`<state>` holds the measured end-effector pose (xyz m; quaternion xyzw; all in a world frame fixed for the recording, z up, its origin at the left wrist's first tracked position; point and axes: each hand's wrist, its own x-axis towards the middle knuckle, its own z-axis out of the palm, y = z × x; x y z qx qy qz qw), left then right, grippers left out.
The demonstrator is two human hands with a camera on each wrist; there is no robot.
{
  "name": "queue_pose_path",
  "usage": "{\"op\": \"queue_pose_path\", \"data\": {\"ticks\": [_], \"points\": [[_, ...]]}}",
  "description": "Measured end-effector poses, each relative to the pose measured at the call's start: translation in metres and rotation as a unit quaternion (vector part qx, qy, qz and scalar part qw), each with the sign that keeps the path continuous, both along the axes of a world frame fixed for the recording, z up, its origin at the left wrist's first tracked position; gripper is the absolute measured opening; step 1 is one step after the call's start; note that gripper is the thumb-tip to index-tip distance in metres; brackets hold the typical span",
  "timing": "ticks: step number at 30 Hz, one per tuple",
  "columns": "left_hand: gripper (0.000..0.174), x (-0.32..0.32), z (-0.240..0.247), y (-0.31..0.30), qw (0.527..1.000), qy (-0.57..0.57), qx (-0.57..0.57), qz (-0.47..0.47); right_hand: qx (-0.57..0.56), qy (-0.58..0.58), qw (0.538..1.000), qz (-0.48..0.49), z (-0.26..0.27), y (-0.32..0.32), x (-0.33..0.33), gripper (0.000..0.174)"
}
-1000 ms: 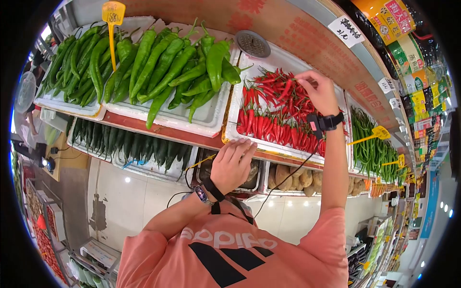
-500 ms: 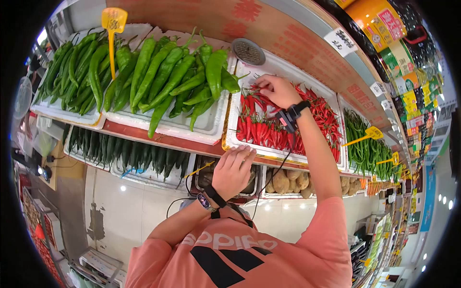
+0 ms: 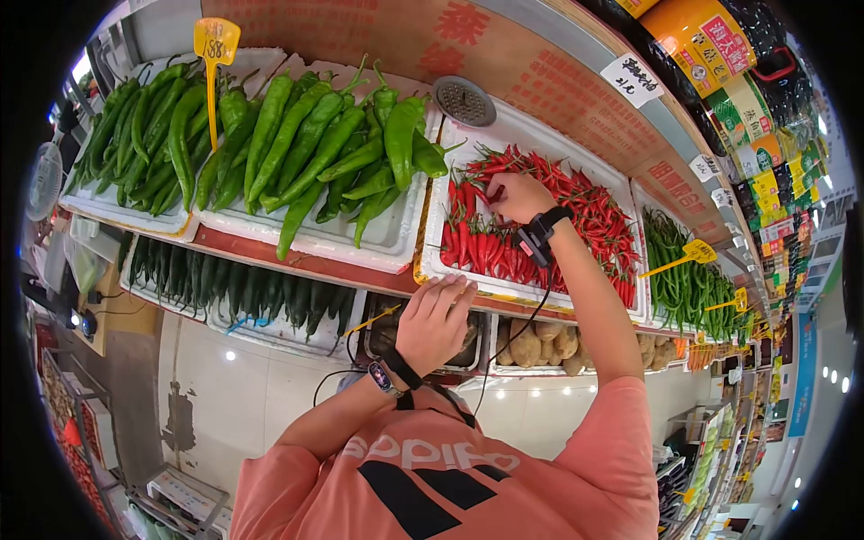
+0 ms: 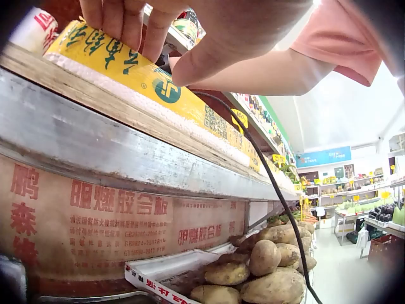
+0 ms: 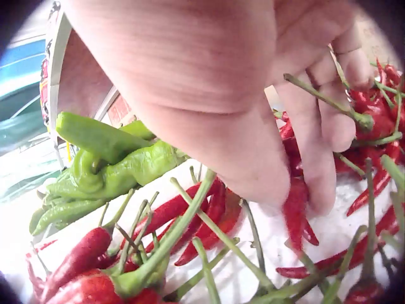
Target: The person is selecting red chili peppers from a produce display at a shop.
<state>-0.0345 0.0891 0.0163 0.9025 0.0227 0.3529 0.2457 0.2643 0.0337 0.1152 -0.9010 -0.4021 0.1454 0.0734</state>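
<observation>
Red chillies (image 3: 585, 211) lie in a white foam box (image 3: 433, 243). My right hand (image 3: 520, 196) is over the left part of that box, fingers bent down among the chillies. In the right wrist view, the thumb and fingers of my right hand (image 5: 253, 107) pinch a red chilli (image 5: 295, 212), its tip pointing down at the white box floor. My left hand (image 3: 437, 324) rests with its fingers on the front edge of the box. In the left wrist view, the left hand's fingers (image 4: 126, 22) lie over the yellow-taped side (image 4: 136, 69) of the box.
Large green peppers (image 3: 310, 135) fill boxes on the left, and thin green chillies (image 3: 675, 270) stand right. A round metal dish (image 3: 464, 100) sits behind the red chillies. Potatoes (image 3: 540, 344) and dark green cucumbers (image 3: 234, 279) lie on the lower shelf. A black cable (image 4: 272, 177) hangs near the left hand.
My right hand has moved from the back right of the chilli box to its left part, then slightly toward the front. The left hand has stayed at the box edge.
</observation>
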Motion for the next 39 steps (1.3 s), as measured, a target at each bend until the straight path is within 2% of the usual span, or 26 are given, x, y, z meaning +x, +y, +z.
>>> {"op": "queue_pose_path", "data": {"ticks": [6,11,15,18,19,23,27,30,33,36,39], "points": [[0.048,0.0,0.001,0.0,1.0,-0.002,-0.007,-0.002,0.066,0.053,0.996,-0.028,0.023,-0.013,0.005,0.028],[0.048,0.0,0.001,0.0,1.0,-0.004,-0.001,-0.004,0.105,0.014,0.994,-0.029,0.041,-0.015,0.005,0.027],[0.049,0.0,0.001,-0.001,1.0,-0.007,-0.002,-0.002,0.215,0.024,0.976,-0.028,0.01,-0.001,0.012,0.033],[0.049,0.0,0.0,0.0,1.0,-0.008,0.0,-0.003,0.157,0.078,0.984,-0.018,0.008,0.014,-0.008,0.037],[0.049,0.0,0.0,0.0,1.0,-0.007,-0.002,-0.005,0.135,0.13,0.981,-0.048,0.018,0.019,-0.022,0.041],[0.049,-0.002,0.001,0.001,1.0,0.0,-0.004,-0.011,0.16,0.089,0.983,-0.017,0.002,0.016,-0.012,0.034],[0.049,-0.002,0.0,0.002,1.0,0.002,-0.008,-0.015,0.094,0.122,0.982,-0.106,0.012,0.013,-0.007,0.024],[0.05,-0.003,0.002,0.002,1.0,0.0,-0.008,-0.019,0.082,0.121,0.988,-0.046,-0.008,0.009,0.005,0.024],[0.05,-0.003,0.001,0.003,1.0,0.0,-0.007,-0.023,0.093,0.129,0.987,-0.03,-0.026,0.009,0.004,0.025],[0.05,-0.003,0.0,0.003,1.0,-0.001,-0.003,-0.022,0.105,0.175,0.978,-0.041,-0.021,0.011,-0.002,0.027],[0.05,-0.003,0.0,0.003,1.0,-0.001,-0.001,-0.022,0.127,0.279,0.951,-0.045,-0.025,0.007,0.014,0.026]]}}
